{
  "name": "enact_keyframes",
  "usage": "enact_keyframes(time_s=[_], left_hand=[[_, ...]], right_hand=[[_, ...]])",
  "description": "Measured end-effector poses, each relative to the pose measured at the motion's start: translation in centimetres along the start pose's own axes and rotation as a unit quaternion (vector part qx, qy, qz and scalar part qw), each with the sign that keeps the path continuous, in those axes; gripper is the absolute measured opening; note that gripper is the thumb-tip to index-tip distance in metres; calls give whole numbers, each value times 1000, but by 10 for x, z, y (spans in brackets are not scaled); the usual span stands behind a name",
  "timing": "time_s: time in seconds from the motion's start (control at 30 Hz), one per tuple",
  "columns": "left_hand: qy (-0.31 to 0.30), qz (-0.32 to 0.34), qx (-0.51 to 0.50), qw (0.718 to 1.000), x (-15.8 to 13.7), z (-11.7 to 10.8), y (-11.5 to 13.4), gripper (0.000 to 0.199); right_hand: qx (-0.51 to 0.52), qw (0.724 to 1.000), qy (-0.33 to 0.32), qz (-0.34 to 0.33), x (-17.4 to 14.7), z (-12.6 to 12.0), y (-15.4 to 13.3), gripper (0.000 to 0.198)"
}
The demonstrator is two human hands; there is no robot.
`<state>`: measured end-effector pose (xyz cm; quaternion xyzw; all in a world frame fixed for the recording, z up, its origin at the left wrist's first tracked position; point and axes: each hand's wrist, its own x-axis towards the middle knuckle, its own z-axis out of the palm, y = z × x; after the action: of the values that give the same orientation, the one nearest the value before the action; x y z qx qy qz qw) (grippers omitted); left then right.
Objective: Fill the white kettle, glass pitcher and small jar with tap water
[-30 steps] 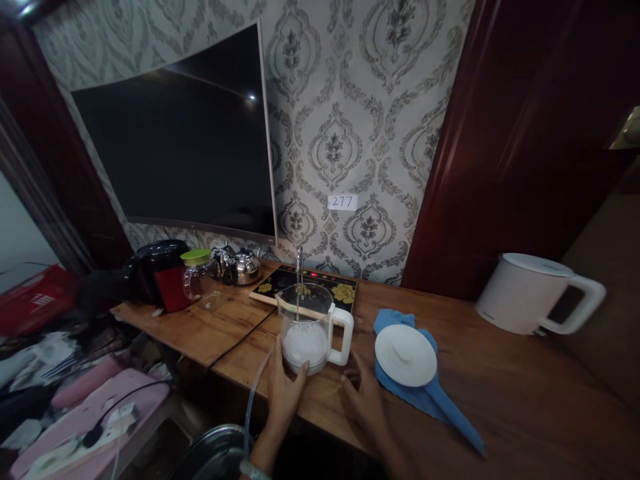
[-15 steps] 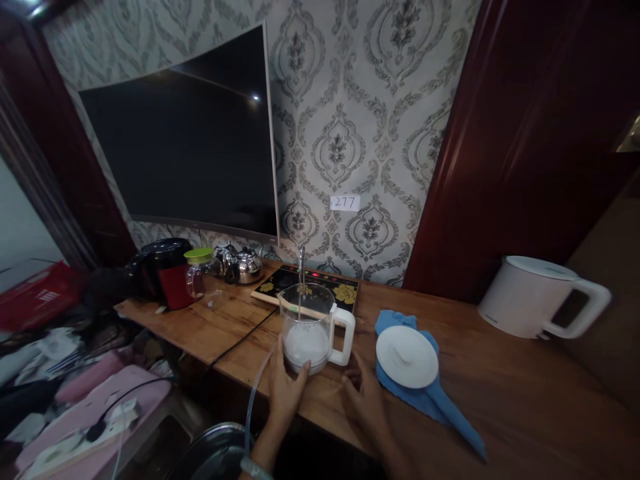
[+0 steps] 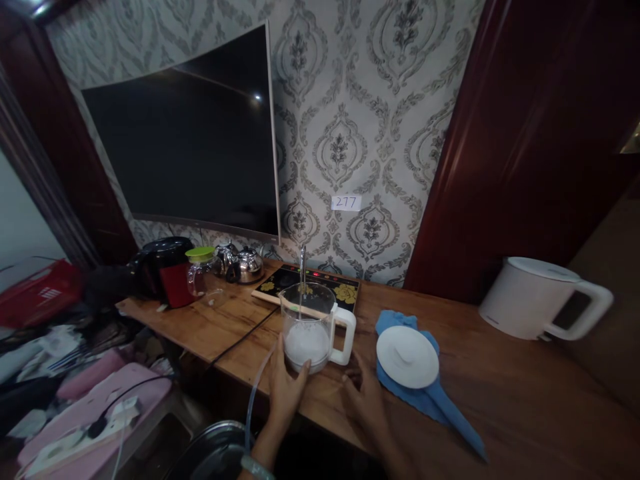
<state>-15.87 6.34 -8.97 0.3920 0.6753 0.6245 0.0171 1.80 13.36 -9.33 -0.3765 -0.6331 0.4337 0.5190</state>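
Note:
A clear glass kettle [image 3: 307, 333] with a white handle stands under a thin metal spout [image 3: 303, 263], with frothy white water in its lower part. My left hand [image 3: 289, 383] holds the kettle's base from the left front, thumb across the glass. To the right of the handle, my right hand [image 3: 364, 390] hovers close by with loosely curled fingers and nothing in them. A white round lid [image 3: 407, 357] lies on a blue cloth [image 3: 450, 413] further right. Behind the kettle sits a black cooktop panel [image 3: 345, 293] with gold flowers and a lit red display.
At the right stands a white electric kettle [image 3: 530, 300]. A black-and-red kettle [image 3: 175, 280], a green-lidded glass jug [image 3: 200, 270] and a steel teapot [image 3: 249, 267] line the left. Below the wooden counter [image 3: 240, 340] is a metal-rimmed pot [image 3: 215, 453], with a clear tube [image 3: 254, 400] leading down.

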Motion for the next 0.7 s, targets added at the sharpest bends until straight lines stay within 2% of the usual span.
enact_keyframes(time_s=[0.33, 0.7], left_hand=[[0, 18, 26, 1000, -1, 0, 5, 81], [-16, 8, 25, 1000, -3, -1, 16, 87]], right_hand=[[-17, 1000, -14, 0, 1, -4, 0, 68], [-23, 1000, -17, 3, -1, -9, -11, 64]])
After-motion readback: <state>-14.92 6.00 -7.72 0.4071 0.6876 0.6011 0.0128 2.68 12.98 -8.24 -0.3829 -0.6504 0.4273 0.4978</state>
